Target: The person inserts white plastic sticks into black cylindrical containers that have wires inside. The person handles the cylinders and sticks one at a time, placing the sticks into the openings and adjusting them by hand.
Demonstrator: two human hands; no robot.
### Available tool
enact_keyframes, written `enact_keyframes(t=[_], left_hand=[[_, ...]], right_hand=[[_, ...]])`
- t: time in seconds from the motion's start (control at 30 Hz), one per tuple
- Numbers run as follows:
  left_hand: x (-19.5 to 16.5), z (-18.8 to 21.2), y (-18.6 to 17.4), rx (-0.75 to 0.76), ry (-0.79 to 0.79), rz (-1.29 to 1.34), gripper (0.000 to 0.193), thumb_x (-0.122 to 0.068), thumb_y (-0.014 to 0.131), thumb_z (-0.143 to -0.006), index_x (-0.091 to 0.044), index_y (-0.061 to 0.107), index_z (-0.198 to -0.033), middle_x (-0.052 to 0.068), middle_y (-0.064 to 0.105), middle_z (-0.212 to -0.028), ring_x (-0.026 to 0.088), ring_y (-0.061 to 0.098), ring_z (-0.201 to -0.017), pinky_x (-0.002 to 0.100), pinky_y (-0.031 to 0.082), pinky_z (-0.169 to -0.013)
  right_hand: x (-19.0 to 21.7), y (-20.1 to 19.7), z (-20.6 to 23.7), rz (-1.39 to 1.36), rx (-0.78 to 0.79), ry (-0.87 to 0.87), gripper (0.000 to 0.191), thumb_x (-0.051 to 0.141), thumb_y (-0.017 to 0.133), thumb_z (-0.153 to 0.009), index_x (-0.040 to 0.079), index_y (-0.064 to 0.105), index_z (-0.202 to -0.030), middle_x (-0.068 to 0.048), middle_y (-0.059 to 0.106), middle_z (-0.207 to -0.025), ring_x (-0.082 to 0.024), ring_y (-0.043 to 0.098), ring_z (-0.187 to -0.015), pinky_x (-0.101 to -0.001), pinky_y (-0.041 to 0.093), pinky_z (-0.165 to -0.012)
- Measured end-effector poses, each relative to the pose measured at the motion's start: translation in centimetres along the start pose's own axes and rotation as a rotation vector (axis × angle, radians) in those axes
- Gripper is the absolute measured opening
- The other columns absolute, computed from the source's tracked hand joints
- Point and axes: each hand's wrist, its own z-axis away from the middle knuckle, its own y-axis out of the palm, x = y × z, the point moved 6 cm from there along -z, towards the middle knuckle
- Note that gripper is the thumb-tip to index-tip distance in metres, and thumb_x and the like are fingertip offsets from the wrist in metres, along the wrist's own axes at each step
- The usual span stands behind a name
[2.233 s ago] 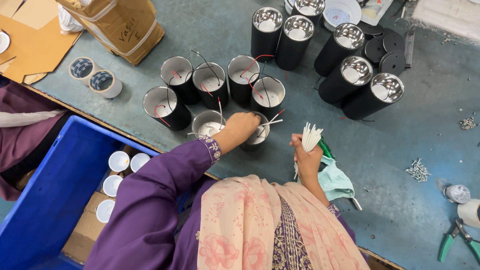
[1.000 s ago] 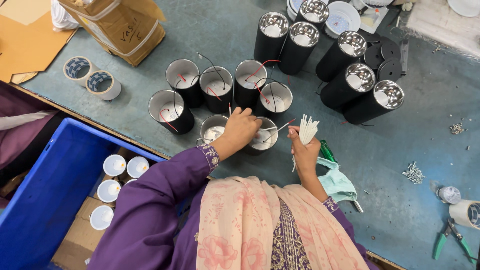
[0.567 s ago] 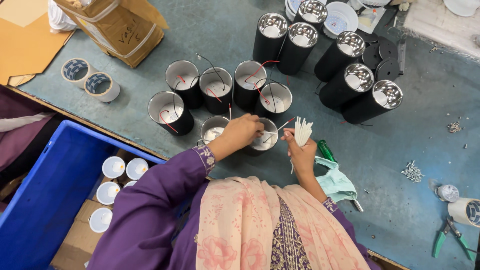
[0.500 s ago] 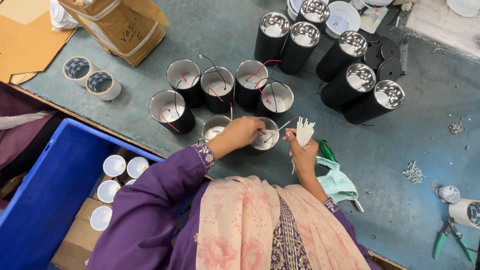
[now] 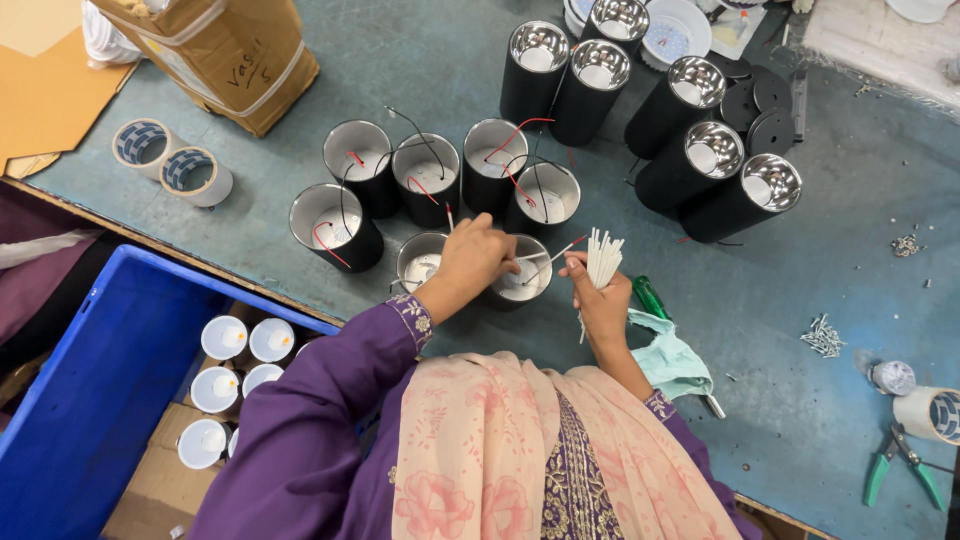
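At 6 o'clock of the cans, your left hand (image 5: 478,255) pinches a thin, light wire (image 5: 545,254); right hand (image 5: 600,300) fists stiff white sleeves (image 5: 602,255).

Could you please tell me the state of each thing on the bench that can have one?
Left hand: pinching a wire over an open black can.
Right hand: gripping white sleeves.
Wired cans: upright, open.
Reflector cans: fitted, leaning.
Green pliers: lying open.
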Motion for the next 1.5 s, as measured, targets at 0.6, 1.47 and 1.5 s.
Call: enact_keyframes(t=[0.6,1.47,1.5], left_hand=[[0.9,1.4,1.0,0.037,0.005,-0.034,0.027,-0.041,0.081,-0.074,-0.015,0.074,-0.076,-0.002,0.071,-0.074,0.020,0.062,-0.082,0.038,0.043,-0.074],[-2.4,0.1,-3.0,-0.113,-0.006,0.175,0.014,-0.025,0.074,-0.087,-0.013,0.073,-0.092,0.003,0.063,-0.086,0.026,0.063,-0.087,0.040,0.051,-0.074],[-2.4,-0.1,-3.2,-0.111,-0.023,0.222,0.013,-0.024,0.073,-0.089,-0.012,0.073,-0.094,0.004,0.063,-0.087,0.027,0.064,-0.087,0.041,0.052,-0.073]], right_hand=[[0.5,2.1,-0.1,0.023,0.077,0.007,0.025,0.020,0.073,-0.096,-0.001,0.074,-0.110,-0.004,0.075,-0.086,-0.003,0.048,-0.051,-0.0194,0.036,-0.046],[6.3,3.9,0.1,0.597,0.090,-0.670,0.016,0.002,0.073,-0.089,0.000,0.062,-0.100,-0.014,0.063,-0.090,-0.031,0.063,-0.077,-0.0374,0.050,-0.068],[6.7,3.9,0.2,0.598,0.105,-0.747,0.019,0.000,0.072,-0.087,0.000,0.061,-0.102,-0.015,0.063,-0.093,-0.031,0.064,-0.079,-0.0379,0.052,-0.069]])
